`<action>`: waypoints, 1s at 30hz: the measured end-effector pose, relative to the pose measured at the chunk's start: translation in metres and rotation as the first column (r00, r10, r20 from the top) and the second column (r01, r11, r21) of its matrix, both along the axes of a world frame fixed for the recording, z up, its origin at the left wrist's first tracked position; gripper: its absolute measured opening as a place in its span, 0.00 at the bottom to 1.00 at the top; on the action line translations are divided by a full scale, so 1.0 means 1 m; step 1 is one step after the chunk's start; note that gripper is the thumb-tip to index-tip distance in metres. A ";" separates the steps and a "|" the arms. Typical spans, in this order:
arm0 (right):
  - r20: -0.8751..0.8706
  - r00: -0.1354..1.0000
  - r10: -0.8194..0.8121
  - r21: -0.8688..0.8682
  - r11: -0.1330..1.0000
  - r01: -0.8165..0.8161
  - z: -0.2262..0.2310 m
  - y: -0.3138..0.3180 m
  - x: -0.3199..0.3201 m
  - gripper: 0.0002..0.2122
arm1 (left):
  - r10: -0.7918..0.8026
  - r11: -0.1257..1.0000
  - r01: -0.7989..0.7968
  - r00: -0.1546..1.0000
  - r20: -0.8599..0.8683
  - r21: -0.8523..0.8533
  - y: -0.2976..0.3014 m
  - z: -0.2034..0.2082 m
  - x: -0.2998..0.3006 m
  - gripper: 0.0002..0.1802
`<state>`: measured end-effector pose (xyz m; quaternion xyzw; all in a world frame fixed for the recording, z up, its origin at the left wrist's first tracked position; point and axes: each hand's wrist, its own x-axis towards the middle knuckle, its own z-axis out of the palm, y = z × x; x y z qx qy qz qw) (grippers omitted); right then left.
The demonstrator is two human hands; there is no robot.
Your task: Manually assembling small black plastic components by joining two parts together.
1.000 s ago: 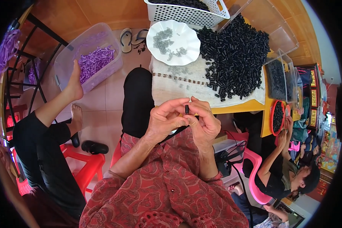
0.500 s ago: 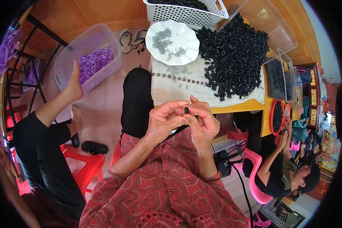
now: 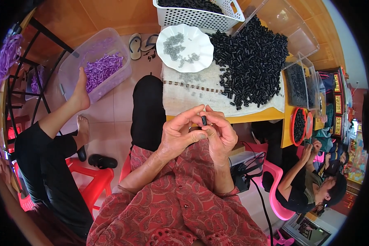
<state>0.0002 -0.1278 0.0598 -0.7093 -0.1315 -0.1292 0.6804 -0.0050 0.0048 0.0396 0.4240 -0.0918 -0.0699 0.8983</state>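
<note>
My left hand (image 3: 179, 132) and my right hand (image 3: 219, 133) meet in front of my chest, fingertips together around one small black cylindrical piece (image 3: 203, 120). Both hands pinch it just below the table's near edge. Beyond them a large heap of the same black pieces (image 3: 252, 61) lies on a pale cloth (image 3: 184, 90). A white scalloped dish (image 3: 184, 42) with several small grey metal parts stands at the cloth's far left.
A white perforated basket (image 3: 199, 12) of black pieces and clear plastic boxes (image 3: 299, 80) stand at the back and right. A person's bare legs (image 3: 55, 123) rest left, one foot on a clear bin of purple pieces (image 3: 96, 67). Another person (image 3: 311, 182) sits lower right by a pink chair.
My hands stay in the same place; the fingers have shifted slightly around the black piece.
</note>
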 end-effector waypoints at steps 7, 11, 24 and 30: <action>-0.001 0.998 0.058 0.018 0.998 -0.058 0.002 0.002 0.000 0.12 | 0.030 0.999 -0.034 0.982 -0.186 -0.017 0.002 0.005 0.002 0.23; -0.082 0.994 0.067 0.032 0.997 -0.064 0.004 0.004 -0.005 0.15 | -0.016 0.985 -0.028 0.968 -0.251 -0.172 0.002 -0.005 0.005 0.22; -0.020 0.999 0.039 -0.093 0.995 -0.041 0.006 0.003 -0.002 0.12 | -0.012 0.976 -0.031 0.981 -0.194 -0.217 0.002 -0.007 0.005 0.19; -0.034 0.999 0.021 -0.067 0.998 -0.023 0.007 0.004 -0.003 0.10 | 0.012 0.983 -0.068 0.951 -0.308 -0.173 0.001 -0.001 0.004 0.17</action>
